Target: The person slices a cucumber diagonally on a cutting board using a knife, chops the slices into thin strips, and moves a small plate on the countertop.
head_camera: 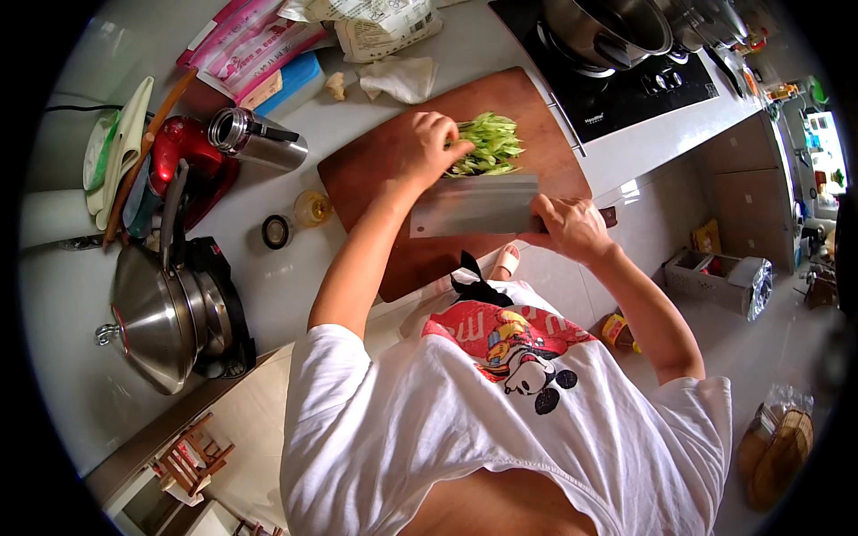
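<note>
A wooden cutting board (pixel 362 154) lies on the counter before me. On it rests a small heap of sliced pale-green vegetable pieces (pixel 496 144). My right hand (pixel 570 224) grips the handle of a cleaver (pixel 476 208), its broad blade lying nearly flat over the board on my side of the heap. At the heap's left edge is my left hand (pixel 432 144), fingers curled and thumb reaching the pieces. Whether those fingers pinch any pieces is hidden.
Left of the board are a glass jar (pixel 313 208), a steel flask (pixel 258 137) and a lidded steel pan (pixel 157 321). Behind it lies a white cloth (pixel 399 79). A pot (pixel 603 33) stands on the black gas hob (pixel 623 100) at back right.
</note>
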`<state>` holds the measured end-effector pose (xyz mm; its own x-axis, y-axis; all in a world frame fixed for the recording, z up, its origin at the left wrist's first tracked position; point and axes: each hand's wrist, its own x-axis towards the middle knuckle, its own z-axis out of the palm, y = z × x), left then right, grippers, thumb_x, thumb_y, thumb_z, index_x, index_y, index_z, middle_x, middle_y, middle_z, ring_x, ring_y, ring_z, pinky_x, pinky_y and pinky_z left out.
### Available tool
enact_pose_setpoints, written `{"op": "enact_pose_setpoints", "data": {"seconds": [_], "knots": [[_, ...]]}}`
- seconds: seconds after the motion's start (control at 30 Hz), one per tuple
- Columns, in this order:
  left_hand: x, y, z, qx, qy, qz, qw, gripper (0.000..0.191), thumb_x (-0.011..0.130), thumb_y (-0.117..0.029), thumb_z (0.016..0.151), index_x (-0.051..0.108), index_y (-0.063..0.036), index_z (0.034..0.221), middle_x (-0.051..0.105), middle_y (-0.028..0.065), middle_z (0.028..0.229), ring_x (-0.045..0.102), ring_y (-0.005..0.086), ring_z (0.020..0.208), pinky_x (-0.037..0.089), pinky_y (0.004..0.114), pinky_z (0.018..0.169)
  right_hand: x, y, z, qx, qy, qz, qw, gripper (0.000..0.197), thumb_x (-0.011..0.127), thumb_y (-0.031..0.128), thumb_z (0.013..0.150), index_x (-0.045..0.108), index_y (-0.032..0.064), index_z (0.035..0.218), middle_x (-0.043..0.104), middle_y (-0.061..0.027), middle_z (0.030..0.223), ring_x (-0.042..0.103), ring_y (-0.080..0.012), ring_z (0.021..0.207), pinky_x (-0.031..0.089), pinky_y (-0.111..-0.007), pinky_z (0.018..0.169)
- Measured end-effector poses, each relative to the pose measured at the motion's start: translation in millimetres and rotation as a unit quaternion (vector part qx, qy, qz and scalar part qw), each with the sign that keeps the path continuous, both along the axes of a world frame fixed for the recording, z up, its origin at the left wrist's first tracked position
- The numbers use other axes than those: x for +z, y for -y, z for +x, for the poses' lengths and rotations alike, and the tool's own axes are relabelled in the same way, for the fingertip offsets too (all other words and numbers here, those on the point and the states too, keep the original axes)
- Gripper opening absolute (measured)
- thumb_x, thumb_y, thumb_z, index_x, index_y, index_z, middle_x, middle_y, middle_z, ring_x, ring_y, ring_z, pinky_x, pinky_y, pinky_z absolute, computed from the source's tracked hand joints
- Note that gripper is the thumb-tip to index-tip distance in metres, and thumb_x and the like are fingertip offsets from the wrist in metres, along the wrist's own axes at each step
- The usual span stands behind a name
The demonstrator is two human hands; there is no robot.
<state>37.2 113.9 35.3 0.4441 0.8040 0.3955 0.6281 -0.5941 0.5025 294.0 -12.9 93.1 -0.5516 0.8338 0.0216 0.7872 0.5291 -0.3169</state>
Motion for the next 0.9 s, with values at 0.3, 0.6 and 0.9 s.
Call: {"op": "enact_pose_setpoints", "data": {"seconds": [0.3, 0.6, 0.9], "knots": [[11.8, 2.8, -37.9, 0.142, 0.02, -0.064, 0.988, 0.041, 0.047, -0.033, 0.098, 0.058, -0.0027, 0.072, 0.062, 0.0174, 0.071, 0.058, 0.0375, 0.068, 0.047, 0.046, 0.061, -23.5, 5.8, -69.6, -0.047, -0.007, -0.095, 0.994, 0.048, 0.063, 0.051, 0.082, 0.047, 0.0069, 0.093, 0.065, -0.0127, 0.077, 0.065, -0.0331, 0.069, 0.051, -0.044, 0.061], [20.1, 22.2, -58.3, 0.144, 0.167, -0.031, 0.975, 0.023, 0.044, -0.018, 0.097, 0.055, -0.0029, 0.085, 0.064, 0.0146, 0.081, 0.061, 0.0361, 0.079, 0.049, 0.042, 0.071, -36.7, -1.8, -135.7, -0.135, -0.094, -0.136, 0.977, 0.035, 0.06, 0.036, 0.086, 0.046, 0.0054, 0.098, 0.064, -0.0169, 0.084, 0.065, -0.0346, 0.079, 0.051, -0.045, 0.07], [13.3, 34.3, -81.2, 0.142, 0.09, -0.154, 0.974, 0.042, 0.049, -0.038, 0.097, 0.056, -0.0022, 0.076, 0.065, 0.0139, 0.073, 0.063, 0.034, 0.069, 0.047, 0.042, 0.059, -63.2, -3.5, -167.5, -0.14, -0.119, -0.128, 0.974, 0.038, 0.065, 0.03, 0.083, 0.045, 0.0072, 0.106, 0.061, -0.0182, 0.093, 0.064, -0.0357, 0.083, 0.052, -0.044, 0.072]]}}
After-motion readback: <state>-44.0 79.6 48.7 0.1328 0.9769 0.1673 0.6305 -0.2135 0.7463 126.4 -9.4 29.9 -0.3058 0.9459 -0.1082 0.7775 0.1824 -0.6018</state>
